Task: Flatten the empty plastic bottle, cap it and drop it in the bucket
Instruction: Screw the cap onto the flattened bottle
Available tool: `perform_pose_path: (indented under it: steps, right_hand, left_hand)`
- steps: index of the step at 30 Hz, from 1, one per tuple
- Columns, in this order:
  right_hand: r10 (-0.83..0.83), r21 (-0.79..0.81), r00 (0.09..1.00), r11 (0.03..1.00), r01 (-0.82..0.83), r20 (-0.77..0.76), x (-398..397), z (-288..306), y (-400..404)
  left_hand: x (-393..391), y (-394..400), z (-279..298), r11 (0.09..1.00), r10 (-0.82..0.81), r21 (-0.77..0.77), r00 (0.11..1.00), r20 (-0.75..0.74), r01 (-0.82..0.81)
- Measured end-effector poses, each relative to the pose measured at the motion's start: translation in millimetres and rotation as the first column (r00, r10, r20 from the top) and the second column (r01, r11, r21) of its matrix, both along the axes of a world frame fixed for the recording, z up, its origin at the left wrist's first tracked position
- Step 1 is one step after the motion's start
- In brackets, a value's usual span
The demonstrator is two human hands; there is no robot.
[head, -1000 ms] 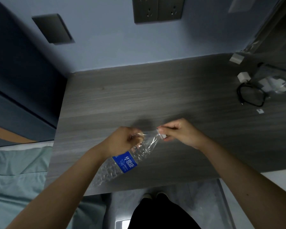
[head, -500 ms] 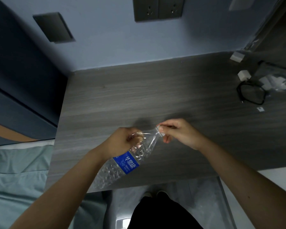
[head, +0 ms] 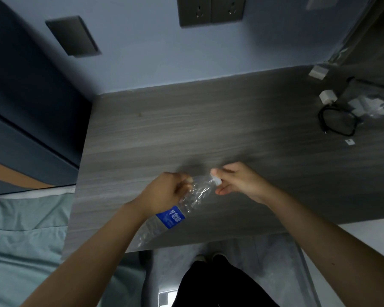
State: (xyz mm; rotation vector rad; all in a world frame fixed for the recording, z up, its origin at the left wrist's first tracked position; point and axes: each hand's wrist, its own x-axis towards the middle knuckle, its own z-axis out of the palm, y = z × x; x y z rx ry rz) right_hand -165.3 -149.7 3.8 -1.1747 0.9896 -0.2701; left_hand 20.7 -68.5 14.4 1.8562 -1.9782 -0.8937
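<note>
A clear, crumpled plastic bottle (head: 193, 199) with a blue label (head: 170, 217) is held slanted above the front part of the grey wooden desk (head: 208, 129), its neck pointing up and right. My left hand (head: 164, 192) grips the bottle's upper body. My right hand (head: 237, 181) pinches the white cap (head: 216, 180) at the bottle's mouth between thumb and fingers. The bottle's base hangs over the desk's front edge. No bucket is in view.
At the desk's far right lie a coiled black cable (head: 337, 124), a white charger (head: 327, 96) and a clear bag with white items (head: 368, 105). A bed with pale green sheets (head: 24, 240) lies to the left. My dark-clothed legs (head: 211, 282) show below the desk edge.
The fingers of my right hand have shifted slightly around the cap. The bottle and my left hand stay almost in the same place.
</note>
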Motion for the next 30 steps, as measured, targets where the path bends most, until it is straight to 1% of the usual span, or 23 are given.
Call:
perform_pose_path:
  steps: [2,4,7,10,12,14,18,20,22,24,26,30]
  right_hand:
    - [0.014,-0.015,0.996,1.000,-0.013,0.089,-4.2,-0.6,1.2]
    - [0.019,-0.065,0.994,0.998,-0.012,0.110,-7.5,-1.4,3.8]
    - [0.040,-0.235,0.999,0.971,-0.043,-0.016,-6.5,-3.2,6.6]
    - [0.022,-0.295,0.998,0.955,-0.039,-0.060,-3.0,-4.0,7.5]
    - [0.020,-0.294,0.997,0.955,-0.040,-0.069,-3.0,-5.2,8.0]
    - [0.006,-0.276,0.998,0.961,-0.022,-0.060,-3.4,-7.1,9.7]
    - [-0.084,-0.115,0.996,0.990,0.085,0.008,-6.1,-9.1,18.9]
    - [-0.131,-0.053,0.991,0.990,0.132,0.016,-13.4,-8.3,24.3]
    - [-0.164,-0.056,0.986,0.985,0.162,-0.021,-27.5,-10.1,30.3]
    - [-0.173,-0.078,0.983,0.983,0.168,-0.064,-47.4,-14.0,39.3]
    - [-0.195,-0.079,0.978,0.979,0.189,-0.076,-71.0,-19.7,52.0]
    - [-0.269,-0.024,0.956,0.963,0.268,-0.121,-120.6,-32.7,88.6]
  left_hand:
    - [1.8,-0.8,0.9,0.996,0.066,0.065,0.993,-0.094,-0.060]
    - [3.2,-0.6,0.8,0.992,0.095,0.097,0.987,-0.130,-0.083]
    - [-0.1,3.0,-0.4,0.996,0.069,0.060,0.993,-0.096,-0.063]
    - [-4.0,5.8,-2.7,0.998,0.064,-0.017,0.997,-0.034,-0.065]
    - [-5.2,7.8,-4.6,0.997,0.062,-0.056,0.998,0.032,-0.060]
    - [-6.9,10.3,-4.7,0.995,0.075,-0.073,0.996,0.049,-0.071]
    - [-14.8,15.8,-3.4,0.992,0.126,-0.009,0.992,-0.027,-0.127]
    - [-19.1,21.6,-3.1,0.981,0.194,0.040,0.977,-0.092,-0.191]
    - [-22.4,30.2,-1.8,0.965,0.260,0.058,0.957,-0.130,-0.254]
    - [-23.3,41.3,-3.8,0.958,0.287,0.008,0.953,-0.095,-0.287]
    - [-24.8,55.1,-7.3,0.960,0.280,-0.010,0.958,-0.065,-0.281]
    - [-35.9,87.7,-17.8,0.976,0.216,-0.022,0.976,-0.027,-0.216]
